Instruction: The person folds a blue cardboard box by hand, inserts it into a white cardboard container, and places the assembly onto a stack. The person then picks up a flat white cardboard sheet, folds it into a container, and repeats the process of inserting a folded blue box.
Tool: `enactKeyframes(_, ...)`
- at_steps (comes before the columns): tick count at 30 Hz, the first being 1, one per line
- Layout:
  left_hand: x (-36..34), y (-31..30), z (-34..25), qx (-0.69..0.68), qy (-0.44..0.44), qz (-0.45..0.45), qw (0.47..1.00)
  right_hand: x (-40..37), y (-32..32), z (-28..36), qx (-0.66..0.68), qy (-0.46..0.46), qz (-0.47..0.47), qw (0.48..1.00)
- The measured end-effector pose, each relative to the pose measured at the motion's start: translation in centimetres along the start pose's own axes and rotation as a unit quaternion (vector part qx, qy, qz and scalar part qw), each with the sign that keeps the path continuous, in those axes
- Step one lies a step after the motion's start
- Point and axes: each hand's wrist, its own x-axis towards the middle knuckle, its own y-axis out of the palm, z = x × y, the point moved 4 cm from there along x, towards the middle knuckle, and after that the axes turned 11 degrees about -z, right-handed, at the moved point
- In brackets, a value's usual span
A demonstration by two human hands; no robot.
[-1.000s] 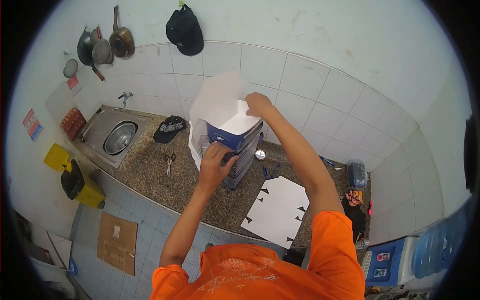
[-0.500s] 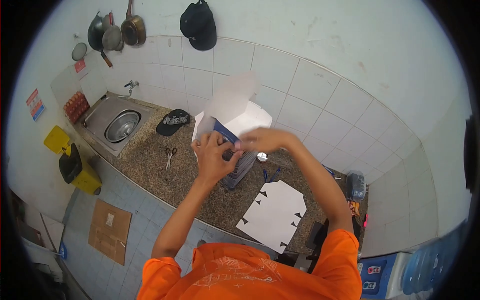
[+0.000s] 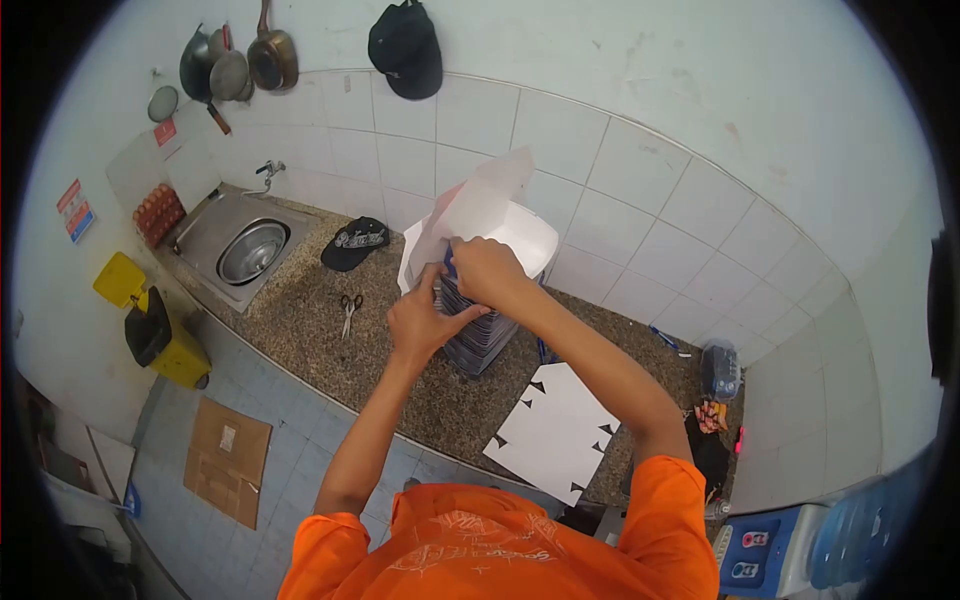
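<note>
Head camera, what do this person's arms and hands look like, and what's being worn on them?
Both arms are bare below the short orange sleeves of a T-shirt with a faint pale print. The left hand and right hand are bare too: no gloves, and no watch, ring or band that I can make out at this size.

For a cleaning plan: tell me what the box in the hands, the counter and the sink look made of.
Box: likely thin matte cardboard. It is white inside with blue print outside, and its flaps bend along creases.
Counter: speckled brown-grey stone, probably polished granite.
Sink: grey metal with a dull sheen, probably stainless steel.
</note>
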Motion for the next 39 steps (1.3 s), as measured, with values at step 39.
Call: enactKeyframes(39, -2.7, 2.4, -5.5, -0.036, 0.268, -0.008, 0.963, -34.5, 21.3, -11.9, -0.001, 0.267, 0.185, 0.946)
